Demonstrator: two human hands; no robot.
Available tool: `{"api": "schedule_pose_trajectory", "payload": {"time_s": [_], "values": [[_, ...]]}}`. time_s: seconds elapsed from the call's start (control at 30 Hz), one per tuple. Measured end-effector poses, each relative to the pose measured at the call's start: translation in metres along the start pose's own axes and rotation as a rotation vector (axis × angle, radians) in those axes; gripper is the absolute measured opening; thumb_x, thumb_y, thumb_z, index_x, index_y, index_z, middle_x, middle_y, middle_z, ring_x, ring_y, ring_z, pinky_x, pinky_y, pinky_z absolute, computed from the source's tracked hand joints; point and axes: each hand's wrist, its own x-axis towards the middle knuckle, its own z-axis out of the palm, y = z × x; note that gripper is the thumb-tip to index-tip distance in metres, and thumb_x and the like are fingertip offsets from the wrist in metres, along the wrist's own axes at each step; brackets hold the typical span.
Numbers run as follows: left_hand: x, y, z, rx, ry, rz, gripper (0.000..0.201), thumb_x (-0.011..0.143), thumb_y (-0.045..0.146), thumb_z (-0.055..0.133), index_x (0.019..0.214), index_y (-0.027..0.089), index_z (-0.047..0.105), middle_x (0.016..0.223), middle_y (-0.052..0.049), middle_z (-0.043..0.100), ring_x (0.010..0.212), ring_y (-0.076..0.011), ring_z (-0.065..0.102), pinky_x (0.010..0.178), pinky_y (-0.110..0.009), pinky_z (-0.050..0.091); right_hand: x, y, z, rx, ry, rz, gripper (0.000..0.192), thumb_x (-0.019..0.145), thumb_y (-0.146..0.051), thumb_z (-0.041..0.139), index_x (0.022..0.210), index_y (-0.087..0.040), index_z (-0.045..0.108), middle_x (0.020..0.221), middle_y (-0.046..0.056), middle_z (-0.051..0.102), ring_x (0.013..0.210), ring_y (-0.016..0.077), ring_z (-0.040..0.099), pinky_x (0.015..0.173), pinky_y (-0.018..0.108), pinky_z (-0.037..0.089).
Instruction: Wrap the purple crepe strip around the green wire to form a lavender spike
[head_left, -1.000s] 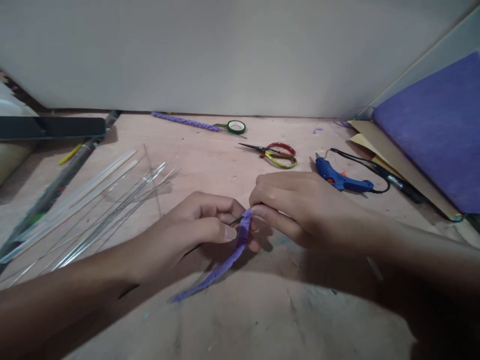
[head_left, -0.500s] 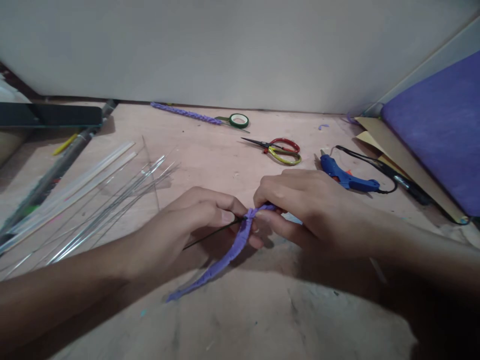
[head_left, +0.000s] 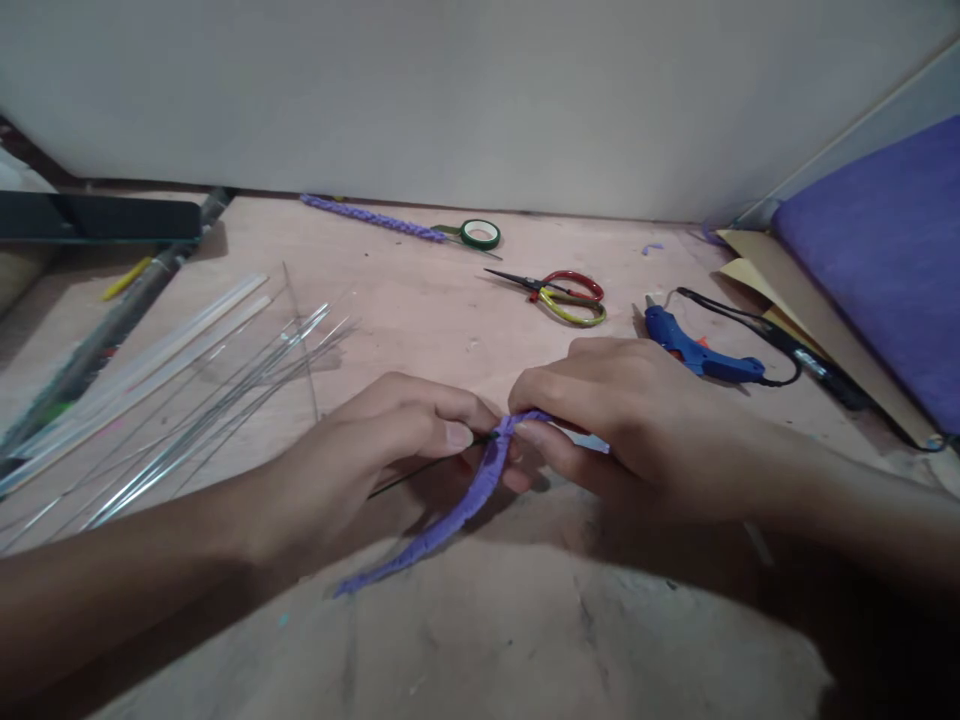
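My left hand (head_left: 375, 450) pinches a thin dark wire (head_left: 405, 475) where a fringed purple strip (head_left: 450, 515) meets it. The free end of the strip trails down and left across the wooden table (head_left: 465, 620). My right hand (head_left: 615, 410) grips the upper end of the same purple strip just right of the left thumb. Fingertips of both hands touch around the wire's tip. Part of the strip is hidden under my right fingers.
Several thin metal wires (head_left: 225, 400) and clear glue sticks (head_left: 142, 365) lie at left. Scissors (head_left: 559, 293), a green tape roll (head_left: 480, 234), a finished purple stem (head_left: 371, 218) and a blue glue gun (head_left: 694, 350) lie beyond my hands. Purple sheet (head_left: 885, 260) on cardboard at right.
My right hand has shifted slightly right, drawing the strip's top sideways over the wire. More of the dark wire shows beneath my left hand. The view tilted down a little.
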Motion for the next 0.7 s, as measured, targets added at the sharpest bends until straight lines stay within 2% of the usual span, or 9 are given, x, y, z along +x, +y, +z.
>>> {"api": "schedule_pose_trajectory", "payload": {"time_s": [0.13,0.3,0.43,0.57,0.7], "values": [[-0.0006,-0.0021,-0.0004,-0.076,0.047,-0.026,0.021,0.091,0.035,0.073,0.104,0.025,0.084,0.097,-0.005,0.085,0.117,-0.0337,0.081,0.099,-0.038,0.063,0.0,-0.0011,0.0001,-0.039,0.025,0.004,0.022,0.106,-0.02,0.056,0.089,-0.016,0.07,0.077,0.002,0.07,0.068,0.0182,0.058,0.07,0.035,0.034],[0.0008,0.0,-0.0004,-0.078,0.039,-0.046,0.021,0.089,0.038,0.072,0.098,0.023,0.085,0.099,-0.006,0.085,0.113,-0.0321,0.082,0.094,-0.032,0.064,0.0007,0.0002,0.0014,-0.028,0.049,-0.021,0.018,0.103,-0.016,0.06,0.091,-0.014,0.074,0.085,0.005,0.075,0.075,0.0199,0.064,0.073,0.035,0.036],[0.0001,0.0016,-0.0008,-0.078,0.034,-0.063,0.02,0.087,0.036,0.071,0.098,0.025,0.085,0.099,-0.005,0.085,0.111,-0.0315,0.081,0.093,-0.033,0.063,0.0005,0.0033,0.0023,0.022,0.065,-0.037,0.015,0.101,-0.012,0.062,0.096,-0.014,0.077,0.085,0.003,0.075,0.077,0.0184,0.065,0.075,0.035,0.037],[-0.0002,0.0033,-0.0002,-0.108,-0.008,-0.052,0.021,0.088,0.033,0.069,0.096,0.023,0.086,0.097,-0.005,0.085,0.102,-0.0264,0.081,0.092,-0.029,0.061,-0.0014,0.0058,0.0023,0.095,0.065,-0.044,0.014,0.1,-0.011,0.063,0.098,-0.016,0.076,0.086,0.002,0.074,0.078,0.0172,0.064,0.075,0.034,0.037],[0.003,0.0025,-0.0009,-0.024,-0.061,-0.011,0.018,0.088,0.028,0.073,0.098,0.019,0.085,0.098,-0.007,0.086,0.093,-0.0212,0.079,0.083,-0.024,0.058,-0.0029,0.0067,0.001,0.123,0.044,-0.016,0.013,0.104,-0.018,0.062,0.098,-0.017,0.074,0.085,0.002,0.073,0.077,0.0172,0.061,0.073,0.034,0.036]]}}
